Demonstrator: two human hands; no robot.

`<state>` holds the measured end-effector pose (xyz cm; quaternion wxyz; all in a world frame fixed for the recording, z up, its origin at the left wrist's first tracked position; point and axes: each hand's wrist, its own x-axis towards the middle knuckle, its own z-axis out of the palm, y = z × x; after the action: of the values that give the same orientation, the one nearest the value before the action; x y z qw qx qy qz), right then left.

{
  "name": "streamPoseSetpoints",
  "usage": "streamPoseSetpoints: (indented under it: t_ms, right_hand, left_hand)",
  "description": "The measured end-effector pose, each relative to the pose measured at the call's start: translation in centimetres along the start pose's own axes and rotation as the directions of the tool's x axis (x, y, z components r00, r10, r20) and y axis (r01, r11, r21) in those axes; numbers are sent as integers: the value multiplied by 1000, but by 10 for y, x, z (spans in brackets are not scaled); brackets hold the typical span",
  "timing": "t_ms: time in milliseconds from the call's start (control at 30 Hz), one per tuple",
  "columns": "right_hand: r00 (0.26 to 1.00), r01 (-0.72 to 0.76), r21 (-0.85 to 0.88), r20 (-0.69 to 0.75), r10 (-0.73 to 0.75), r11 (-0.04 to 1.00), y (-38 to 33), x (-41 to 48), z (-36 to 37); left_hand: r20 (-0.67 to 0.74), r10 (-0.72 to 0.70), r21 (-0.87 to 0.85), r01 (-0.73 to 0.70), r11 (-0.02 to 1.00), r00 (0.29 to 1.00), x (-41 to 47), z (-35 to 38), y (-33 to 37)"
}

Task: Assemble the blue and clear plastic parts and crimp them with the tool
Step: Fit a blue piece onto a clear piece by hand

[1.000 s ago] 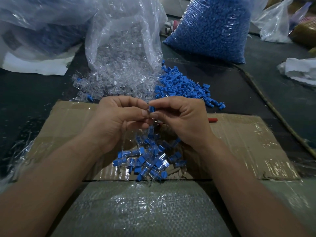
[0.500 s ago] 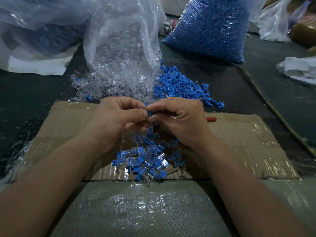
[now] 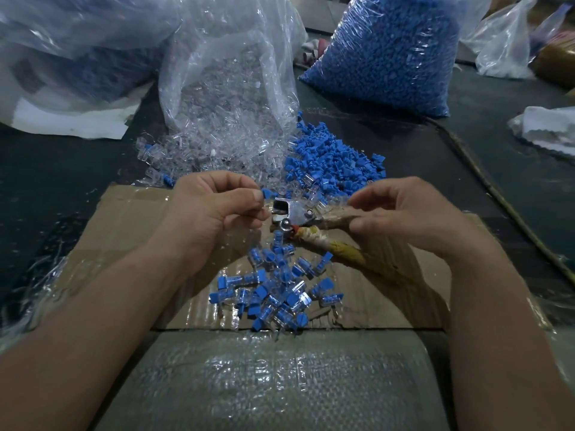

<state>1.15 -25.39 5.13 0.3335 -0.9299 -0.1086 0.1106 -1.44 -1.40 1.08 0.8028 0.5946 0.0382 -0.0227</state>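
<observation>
Fingers point(image 3: 252, 196) of the left hand point(image 3: 211, 213) pinch a small blue-and-clear plastic piece point(image 3: 267, 193) just left of the metal crimping tool point(image 3: 294, 213) gripped in the right hand point(image 3: 407, 219).

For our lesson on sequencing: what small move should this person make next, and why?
Probably slide the part into the tool's metal head. The left hand pinches it just beside the head, not yet inside, and the right hand grips the wrapped handles, ready to squeeze.

Small blue plastic piece point(image 3: 266, 193) half hidden in left hand point(image 3: 211, 213), handle of tape-wrapped metal crimping tool point(image 3: 295, 213) under right hand point(image 3: 413, 219), blue-filled clear bag point(image 3: 389, 57) cropped at top
</observation>
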Motion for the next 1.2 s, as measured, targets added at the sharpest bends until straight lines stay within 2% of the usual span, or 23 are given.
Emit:
streamPoseSetpoints:
  t_ms: [100, 167, 233, 400, 533, 633, 767, 833, 1000, 1200]
  right_hand:
    - [978, -46, -164, 195, 78, 985, -1, -1, 2]
    - [970, 1, -295, 233, 71, 956, -2, 1, 8]
    - [972, 27, -349, 227, 57, 937, -4, 4, 12]
    - [984, 66, -358, 179, 0, 931, -8, 3, 14]
    - [991, 107, -519, 127, -47, 848, -15, 6, 24]
    - [997, 80, -569, 26, -79, 818, -16, 9, 30]
    - [996, 61, -508, -25, -85, 859, -10, 12, 32]
    - [989, 89, -456, -69, -134, 886, -8, 12, 31]
    - [953, 157, -248, -218, -212, 956, -17, 8, 32]
    - [962, 194, -240, -142, -232, 951, -19, 10, 44]
  left_hand:
    - [-19, 6, -3, -6, 1000, 1000, 0, 2, 0]
    - [-21, 3, -11, -3, 1000, 1000, 0, 2, 1]
    - [-25, 1, -16, -2, 1000, 1000, 0, 3, 1]
    - [-35, -19, -37, 17, 999, 999, 0, 0, -1]
    - [-30, -36, -54, 34, 998, 999, 1, -2, -4]
    - [-29, -31, -45, 30, 999, 999, 2, -2, -4]
    - [-36, 7, -33, -8, 999, 999, 0, -1, -3]
    - [-42, 48, -16, -49, 999, 998, -1, 0, -2]
    - [-39, 174, 83, -171, 982, 984, -2, 5, 0]
    - [-39, 283, 148, -275, 950, 958, -3, 6, -2]
